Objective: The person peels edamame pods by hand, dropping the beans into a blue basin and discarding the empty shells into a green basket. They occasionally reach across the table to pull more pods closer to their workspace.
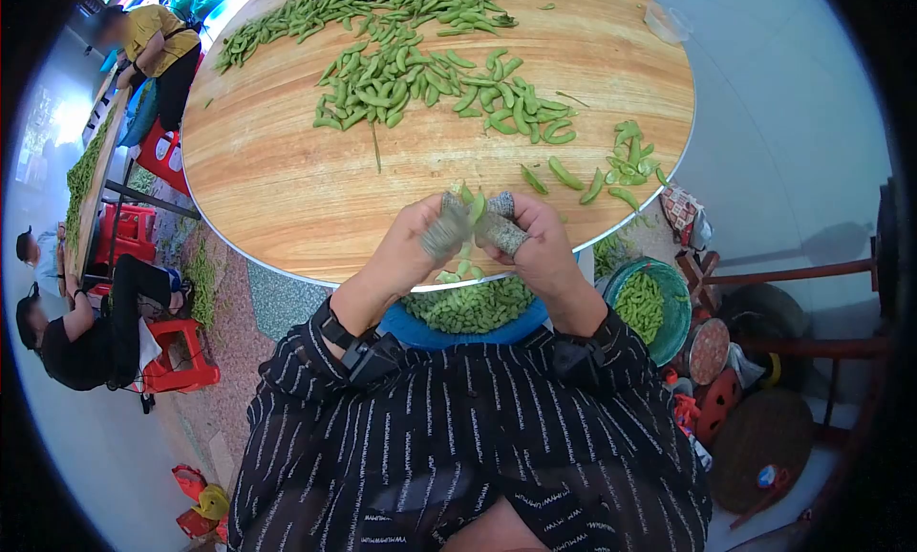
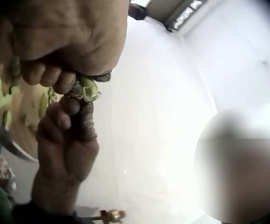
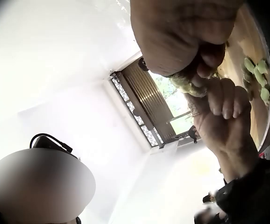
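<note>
Both hands meet just above the near edge of the round wooden table (image 1: 287,218). The left hand (image 1: 406,242), with patterned coverings on its thumb and finger, pinches a green pod (image 1: 477,208) from one side. From the other side the right hand (image 1: 549,251), with similar coverings, pinches at the same pod. In the left wrist view the pod (image 2: 90,88) shows split between the fingertips. Directly below the hands, a blue basin (image 1: 411,332) holds many shelled green beans (image 1: 468,308).
Heaps of pods (image 1: 382,79) spread over the far half of the table, with a few loose pods (image 1: 565,173) nearer. A green basket (image 1: 683,313) of pods stands at the right. People and red stools (image 1: 177,356) are at the left.
</note>
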Demonstrator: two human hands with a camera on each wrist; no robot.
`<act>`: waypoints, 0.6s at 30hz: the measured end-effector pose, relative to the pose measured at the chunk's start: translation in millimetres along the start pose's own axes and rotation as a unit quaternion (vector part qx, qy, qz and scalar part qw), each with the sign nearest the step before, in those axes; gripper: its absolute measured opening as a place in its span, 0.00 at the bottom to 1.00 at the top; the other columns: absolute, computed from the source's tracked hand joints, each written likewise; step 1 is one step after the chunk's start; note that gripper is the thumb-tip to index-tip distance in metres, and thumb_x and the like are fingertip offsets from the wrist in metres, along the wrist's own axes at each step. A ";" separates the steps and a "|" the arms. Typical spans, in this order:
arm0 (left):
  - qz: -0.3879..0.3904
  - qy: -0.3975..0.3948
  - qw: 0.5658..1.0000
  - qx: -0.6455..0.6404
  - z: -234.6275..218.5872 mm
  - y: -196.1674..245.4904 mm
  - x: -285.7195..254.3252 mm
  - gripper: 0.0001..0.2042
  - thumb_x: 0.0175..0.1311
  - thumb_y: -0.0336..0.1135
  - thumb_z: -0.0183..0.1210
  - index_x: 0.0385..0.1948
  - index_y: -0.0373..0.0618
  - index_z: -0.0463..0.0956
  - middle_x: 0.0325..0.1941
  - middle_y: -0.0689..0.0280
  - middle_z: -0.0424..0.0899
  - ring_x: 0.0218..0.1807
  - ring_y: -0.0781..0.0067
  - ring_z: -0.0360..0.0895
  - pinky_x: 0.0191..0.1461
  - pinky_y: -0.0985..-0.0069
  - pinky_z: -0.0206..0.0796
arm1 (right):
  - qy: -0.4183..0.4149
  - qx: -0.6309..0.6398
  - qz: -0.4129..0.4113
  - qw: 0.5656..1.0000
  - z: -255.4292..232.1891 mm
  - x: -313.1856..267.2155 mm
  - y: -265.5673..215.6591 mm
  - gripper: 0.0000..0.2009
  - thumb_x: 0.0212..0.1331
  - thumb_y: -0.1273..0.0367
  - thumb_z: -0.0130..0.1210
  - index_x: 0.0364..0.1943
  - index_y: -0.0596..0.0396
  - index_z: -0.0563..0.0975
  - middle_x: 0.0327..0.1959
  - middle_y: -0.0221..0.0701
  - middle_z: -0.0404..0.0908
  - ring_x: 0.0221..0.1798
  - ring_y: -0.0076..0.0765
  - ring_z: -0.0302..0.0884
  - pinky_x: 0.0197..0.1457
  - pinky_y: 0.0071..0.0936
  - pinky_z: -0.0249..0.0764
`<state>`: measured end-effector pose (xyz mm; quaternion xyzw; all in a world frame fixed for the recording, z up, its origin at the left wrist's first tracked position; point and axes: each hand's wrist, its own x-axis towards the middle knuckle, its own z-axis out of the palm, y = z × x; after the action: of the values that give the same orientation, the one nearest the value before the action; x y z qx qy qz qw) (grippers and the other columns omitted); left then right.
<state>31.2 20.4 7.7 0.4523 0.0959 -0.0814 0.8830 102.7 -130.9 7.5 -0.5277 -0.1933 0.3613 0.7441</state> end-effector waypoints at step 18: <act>0.085 0.084 0.953 0.279 10.8 20.6 -0.8 0.04 0.53 0.23 0.48 0.29 0.39 0.70 0.19 0.73 0.68 0.21 0.88 0.61 0.22 0.88 0.53 | 0.039 -0.523 -0.284 0.803 14.6 1.0 -1.3 0.08 0.35 0.78 0.48 0.24 0.61 0.65 0.20 0.42 0.66 0.26 0.51 0.66 0.28 0.41 0.62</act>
<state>36.3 23.6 30.2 0.6922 0.1046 0.0088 0.7140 94.1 -120.9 14.0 -0.7719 -0.4648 -0.0433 0.4316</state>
